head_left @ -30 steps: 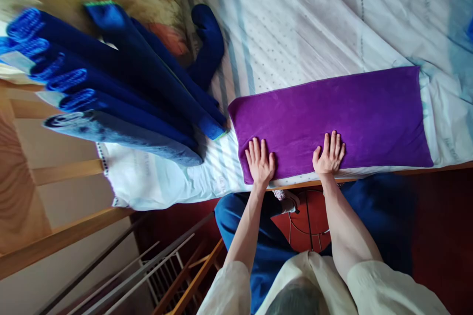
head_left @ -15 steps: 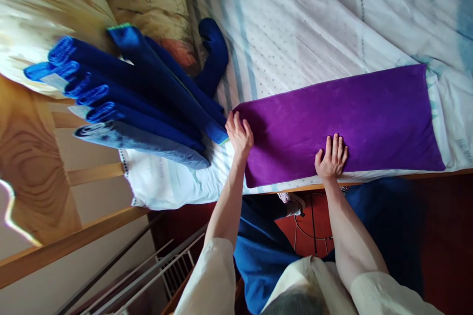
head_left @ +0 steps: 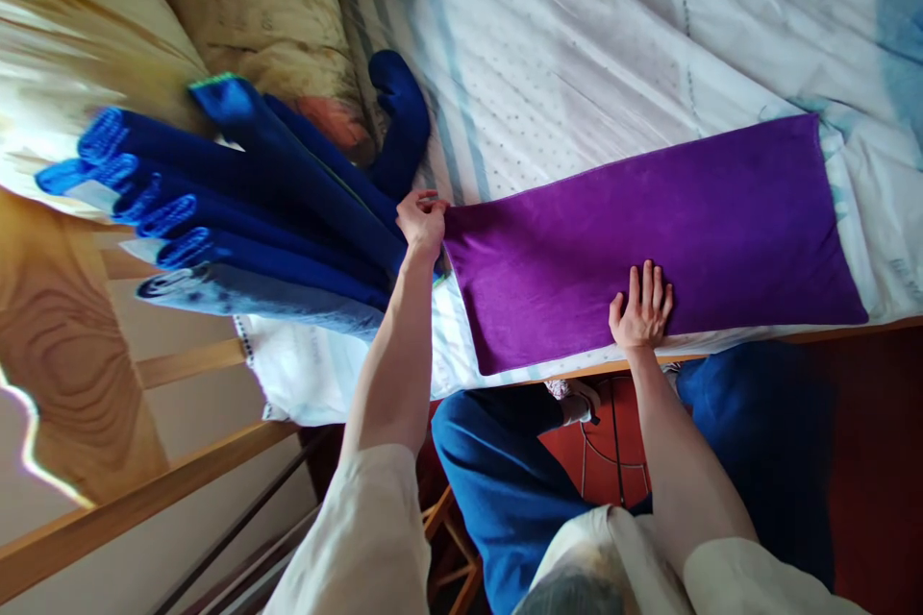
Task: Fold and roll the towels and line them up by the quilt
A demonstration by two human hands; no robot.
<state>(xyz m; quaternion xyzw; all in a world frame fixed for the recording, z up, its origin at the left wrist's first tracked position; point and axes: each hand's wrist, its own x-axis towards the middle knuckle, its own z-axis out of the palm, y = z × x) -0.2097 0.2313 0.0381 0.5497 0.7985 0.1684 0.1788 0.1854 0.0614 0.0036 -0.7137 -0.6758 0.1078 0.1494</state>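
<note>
A purple cloth [head_left: 692,202], shaped like a long rectangle, lies flat along the near edge of the bed. My left hand [head_left: 422,219] pinches its far left corner, fingers closed, and the cloth is pulled slightly taut there. Toward the cloth's near edge, right of its middle, my right hand [head_left: 644,309] rests palm down with fingers stretched out. Just left of my left hand is a pile of folded and rolled blue cloths [head_left: 281,202]. A grey-blue rolled cloth [head_left: 266,296] lies on the pile's near side.
The bed [head_left: 562,48] has a white patterned sheet. Yellowish pillows [head_left: 260,19] lie at the far left, with a curled dark blue cloth [head_left: 404,125] beside them. A wooden bed frame [head_left: 180,471] runs along the left. My knees are below the bed's near edge.
My left hand has moved left and away from me, from resting on the cloth to pinching its corner, which is drawn out leftward. My right hand stays pressed on the cloth.
</note>
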